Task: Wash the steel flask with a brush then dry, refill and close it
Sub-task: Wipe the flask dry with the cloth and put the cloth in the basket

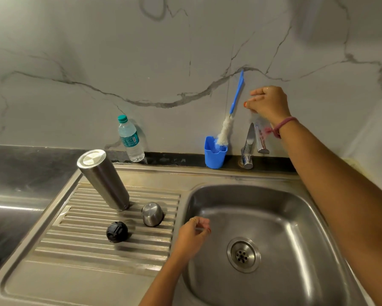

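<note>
The steel flask (103,180) is standing inverted on the drainboard (110,230), draining. The right hand (269,104) is hovering clenched above the tap (249,146); whether it is grasping anything I cannot tell. The left hand (194,236) is curling loosely, holding nothing; best to let the flask drip fully before drying.

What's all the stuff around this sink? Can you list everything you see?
flask: one, steel, upside down on the drainboard
cup: one, steel, upside down on the drainboard
stopper: one, black, on the drainboard
brush: one, blue handle, white bristles, standing in the holder
holder: one, blue, on the counter by the wall
bottle: one, clear plastic, green cap, by the wall
tap: one, steel, behind the sink
sink: one, steel
left hand: curled, over the sink's edge
right hand: raised above the tap
</note>
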{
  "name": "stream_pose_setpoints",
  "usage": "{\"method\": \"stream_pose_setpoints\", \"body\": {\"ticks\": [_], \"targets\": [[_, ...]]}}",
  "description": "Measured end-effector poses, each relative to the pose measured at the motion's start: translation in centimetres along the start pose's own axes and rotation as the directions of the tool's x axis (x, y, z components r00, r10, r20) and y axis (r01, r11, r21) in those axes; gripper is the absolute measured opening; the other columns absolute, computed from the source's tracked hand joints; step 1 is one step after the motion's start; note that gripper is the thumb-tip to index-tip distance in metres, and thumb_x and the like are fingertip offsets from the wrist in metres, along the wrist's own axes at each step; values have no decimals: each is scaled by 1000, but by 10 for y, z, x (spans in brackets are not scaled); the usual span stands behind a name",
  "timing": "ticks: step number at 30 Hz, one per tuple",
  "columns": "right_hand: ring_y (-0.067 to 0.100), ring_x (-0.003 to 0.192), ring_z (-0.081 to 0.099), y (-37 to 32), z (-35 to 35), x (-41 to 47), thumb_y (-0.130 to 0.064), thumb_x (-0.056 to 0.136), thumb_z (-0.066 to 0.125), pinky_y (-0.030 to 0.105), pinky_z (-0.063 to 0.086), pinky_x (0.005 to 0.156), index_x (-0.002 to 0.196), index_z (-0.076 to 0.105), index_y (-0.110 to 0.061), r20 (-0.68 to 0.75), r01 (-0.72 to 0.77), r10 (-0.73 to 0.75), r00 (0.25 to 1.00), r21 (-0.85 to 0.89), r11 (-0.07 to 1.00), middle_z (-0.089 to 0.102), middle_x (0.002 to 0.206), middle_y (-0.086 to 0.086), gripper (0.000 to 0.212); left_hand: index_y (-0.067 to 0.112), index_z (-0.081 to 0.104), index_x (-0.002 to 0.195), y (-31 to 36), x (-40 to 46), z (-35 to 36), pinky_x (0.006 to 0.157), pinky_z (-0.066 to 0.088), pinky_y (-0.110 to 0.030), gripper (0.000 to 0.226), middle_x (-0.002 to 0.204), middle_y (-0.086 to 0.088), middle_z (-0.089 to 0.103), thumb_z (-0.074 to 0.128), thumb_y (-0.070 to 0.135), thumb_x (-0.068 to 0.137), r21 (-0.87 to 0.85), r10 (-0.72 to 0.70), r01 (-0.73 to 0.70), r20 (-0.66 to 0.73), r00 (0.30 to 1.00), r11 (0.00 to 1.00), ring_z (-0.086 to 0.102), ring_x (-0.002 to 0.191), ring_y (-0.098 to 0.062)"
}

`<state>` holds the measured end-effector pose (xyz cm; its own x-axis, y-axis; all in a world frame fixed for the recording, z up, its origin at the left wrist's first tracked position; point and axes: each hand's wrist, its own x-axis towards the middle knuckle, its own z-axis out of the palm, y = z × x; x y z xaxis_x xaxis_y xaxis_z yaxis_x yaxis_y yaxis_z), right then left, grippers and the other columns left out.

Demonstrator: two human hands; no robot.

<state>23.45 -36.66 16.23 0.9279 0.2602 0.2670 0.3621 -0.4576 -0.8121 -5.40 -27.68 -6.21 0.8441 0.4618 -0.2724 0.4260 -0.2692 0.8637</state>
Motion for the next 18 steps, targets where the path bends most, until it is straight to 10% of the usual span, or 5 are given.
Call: {"method": "stream_pose_setpoints", "body": {"ticks": [9,18], "targets": [[-4,80,61,-5,8,-145,-16,88,66,1,46,73,108,64,-10,-120,276,-262,958,118,954,65,96,-7,20,12,66,114,22,-38,-41,88,50,-25,20,109,-1,67,59,13,95,299,244,-253,67,968,920,65,98,-14],[4,85,64,60,86,-279,-7,85,68,16,54,78,109,63,-16,119,-25,-5,993,252,967,66,99,-3,27,16,60,129,6,-74,-83,106,40,-36,34,127,-4,56,62,20,96,464,332,-316,49,942,827,53,121,-24]]}}
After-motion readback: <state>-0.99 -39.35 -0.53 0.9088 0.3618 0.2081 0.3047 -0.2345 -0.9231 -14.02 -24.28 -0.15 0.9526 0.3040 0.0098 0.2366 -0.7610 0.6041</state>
